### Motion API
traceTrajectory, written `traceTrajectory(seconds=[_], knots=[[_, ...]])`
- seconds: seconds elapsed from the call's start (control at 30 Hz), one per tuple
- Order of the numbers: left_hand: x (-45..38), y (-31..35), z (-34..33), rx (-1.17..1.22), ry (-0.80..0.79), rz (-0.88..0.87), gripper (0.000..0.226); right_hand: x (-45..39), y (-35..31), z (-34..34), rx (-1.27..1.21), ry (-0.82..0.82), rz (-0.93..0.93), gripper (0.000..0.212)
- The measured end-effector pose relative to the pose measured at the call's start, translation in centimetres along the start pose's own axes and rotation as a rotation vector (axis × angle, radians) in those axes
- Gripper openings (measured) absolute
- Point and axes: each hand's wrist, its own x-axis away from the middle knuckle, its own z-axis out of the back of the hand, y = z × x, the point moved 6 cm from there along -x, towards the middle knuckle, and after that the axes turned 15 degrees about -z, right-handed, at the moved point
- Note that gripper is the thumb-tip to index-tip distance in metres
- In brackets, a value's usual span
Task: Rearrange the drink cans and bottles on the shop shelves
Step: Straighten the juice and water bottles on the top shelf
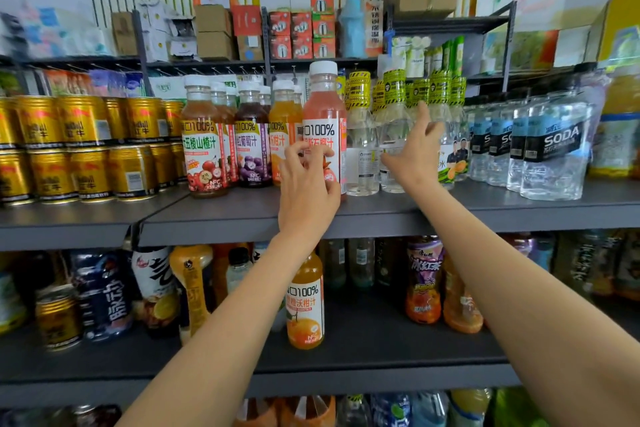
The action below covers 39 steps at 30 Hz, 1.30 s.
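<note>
Grey shop shelves [381, 215] fill the frame, and both my arms reach in from the bottom edge. Nearest, on the lower shelf at centre, one orange juice bottle [305, 302] stands alone. At mid-frame my left hand [308, 184] hovers with its grip curled loosely, fingertips touching the pink juice bottle [323, 125]. My right hand [415, 149] has its grip spread flat against the clear yellow-capped bottles [394, 121]. Left of pink stand three juice rows: red, purple, orange. Gold cans [86, 146] are stacked two high at far left; soda bottles [550, 146] sit right.
</note>
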Motion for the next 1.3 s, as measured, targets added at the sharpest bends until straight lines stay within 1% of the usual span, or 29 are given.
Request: traceTrajectory(seconds=[0.07,0.17,0.3,0.37,0.43,0.53,0.6,0.63,0.7,0.8,0.9,0.97,1.03,1.1,1.17,1.23,1.3], knots=[[-0.1,0.0,0.0,-0.009,-0.002,-0.002,0.035,0.2,-0.2,0.0,0.010,0.014,0.019,0.108],[0.0,-0.1,-0.1,-0.004,-0.006,-0.006,0.034,-0.2,0.1,0.1,0.035,0.024,-0.033,0.110],[0.0,0.4,0.2,-0.042,0.022,-0.013,0.033,-0.4,0.3,0.5,0.069,-0.040,-0.069,0.101],[0.0,1.2,0.7,-0.075,0.071,-0.084,0.031,0.2,0.1,1.3,0.032,-0.014,-0.073,0.096],[0.0,2.3,0.5,-0.084,0.076,-0.181,0.032,1.0,0.1,2.8,0.065,0.060,-0.042,0.091],[-0.7,4.0,-1.1,-0.053,-0.002,-0.234,0.035,1.9,1.4,6.1,0.112,0.201,0.006,0.085],[-1.3,5.0,-2.7,-0.060,-0.097,-0.252,0.038,1.6,3.0,8.3,0.146,0.272,-0.007,0.084],[-1.5,5.3,-3.6,-0.082,-0.152,-0.255,0.040,1.1,3.8,9.2,0.162,0.282,-0.031,0.084],[-1.7,5.4,-4.9,-0.127,-0.234,-0.249,0.042,-0.2,5.1,9.9,0.209,0.255,-0.089,0.087],[-1.8,4.8,-5.2,-0.123,-0.257,-0.212,0.044,-1.6,5.5,8.7,0.389,0.223,-0.089,0.087],[-1.7,4.7,-4.9,-0.110,-0.222,-0.223,0.043,-2.3,5.7,7.4,0.497,0.213,-0.074,0.076],[-1.6,4.7,-4.8,-0.097,-0.210,-0.232,0.041,-2.7,5.9,6.7,0.537,0.188,-0.043,0.061],[-1.7,4.8,-4.9,-0.088,-0.201,-0.235,0.039,-3.1,6.2,6.3,0.561,0.154,-0.020,0.047],[-1.7,4.7,-5.1,-0.090,-0.207,-0.236,0.038,-3.3,6.3,6.1,0.569,0.140,-0.011,0.038],[-1.7,4.7,-5.2,-0.091,-0.214,-0.240,0.038,-3.4,6.5,6.0,0.546,0.114,-0.008,0.034],[-1.7,4.9,-5.1,-0.080,-0.213,-0.248,0.038,-3.2,6.8,6.0,0.510,0.070,-0.024,0.034],[-1.4,5.0,-4.7,-0.065,-0.189,-0.244,0.037,-2.5,6.6,6.1,0.442,0.058,-0.037,0.035]])
